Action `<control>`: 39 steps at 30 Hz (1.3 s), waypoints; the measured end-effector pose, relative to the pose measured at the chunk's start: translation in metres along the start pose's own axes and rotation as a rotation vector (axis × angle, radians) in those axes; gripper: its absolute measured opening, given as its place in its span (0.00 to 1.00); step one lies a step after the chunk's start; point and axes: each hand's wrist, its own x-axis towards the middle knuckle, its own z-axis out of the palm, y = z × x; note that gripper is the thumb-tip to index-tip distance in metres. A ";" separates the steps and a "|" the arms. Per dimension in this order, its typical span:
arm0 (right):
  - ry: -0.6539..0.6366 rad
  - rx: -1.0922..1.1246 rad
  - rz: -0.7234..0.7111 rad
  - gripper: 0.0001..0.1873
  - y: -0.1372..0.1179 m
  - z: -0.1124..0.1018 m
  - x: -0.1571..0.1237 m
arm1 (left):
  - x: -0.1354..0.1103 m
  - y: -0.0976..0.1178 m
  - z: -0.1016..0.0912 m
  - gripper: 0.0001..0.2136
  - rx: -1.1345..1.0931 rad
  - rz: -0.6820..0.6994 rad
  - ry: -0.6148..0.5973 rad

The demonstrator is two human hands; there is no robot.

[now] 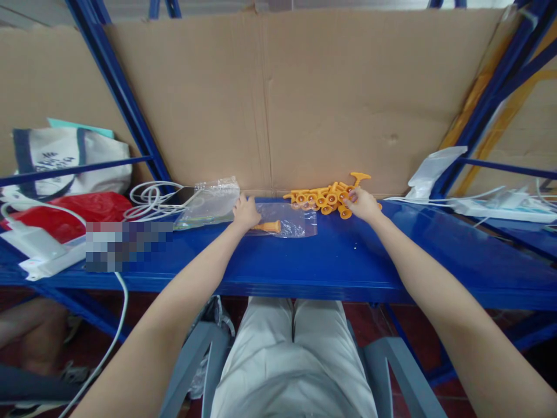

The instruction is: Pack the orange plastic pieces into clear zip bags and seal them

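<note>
My left hand point(246, 212) rests on the left end of a small clear plastic bag point(290, 220) lying flat on the blue shelf point(331, 255); its fingers are curled on the bag's edge. One orange plastic part point(270, 227) lies inside that bag. My right hand point(363, 204) reaches into a pile of orange T-shaped plastic parts point(324, 196) at the back of the shelf, with its fingers closed around one of them. A stack of empty clear bags point(211, 202) lies just left of my left hand.
A cardboard sheet point(304, 98) stands behind the shelf. At left lie coiled white cables point(150, 197), a red bag point(82, 212), a canvas tote point(65, 157) and a white charger point(32, 247). A power strip point(500, 210) and white wrapping point(433, 168) are at right.
</note>
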 end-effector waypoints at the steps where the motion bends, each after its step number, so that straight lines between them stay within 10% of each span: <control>1: -0.044 -0.035 0.010 0.12 -0.002 0.002 -0.002 | 0.003 -0.001 0.003 0.26 -0.014 0.063 0.021; 10: -0.108 -0.247 0.036 0.31 -0.017 0.014 -0.016 | 0.017 0.000 0.028 0.26 0.017 0.277 -0.230; 17: -0.186 -0.259 0.086 0.19 -0.015 0.017 -0.014 | 0.016 0.003 0.028 0.27 -0.021 0.270 -0.271; 33: 0.390 0.125 0.149 0.18 0.022 -0.013 0.014 | 0.013 0.007 0.023 0.26 -0.032 0.264 -0.269; 39: 0.385 0.159 0.200 0.21 0.032 -0.010 0.019 | 0.014 0.006 0.024 0.25 -0.049 0.253 -0.265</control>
